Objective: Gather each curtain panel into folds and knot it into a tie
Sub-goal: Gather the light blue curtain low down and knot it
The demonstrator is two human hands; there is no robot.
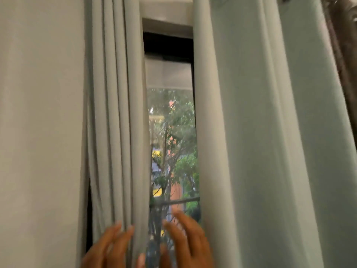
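Two pale grey-green curtain panels hang at a window. The left panel (116, 117) is bunched into several narrow vertical folds. The right panel (260, 132) hangs wider and looser. My left hand (110, 248) lies at the bottom of the frame with straight fingers against the left panel's folds, its thumb at the panel's inner edge. My right hand (189, 240) is raised in the gap between the panels, fingers spread and straight, holding nothing; it is blurred.
A plain wall (38, 132) fills the left side. Between the panels a dark-framed window (170, 113) shows trees and buildings outside. A brownish patterned curtain (343, 64) hangs at the far right edge.
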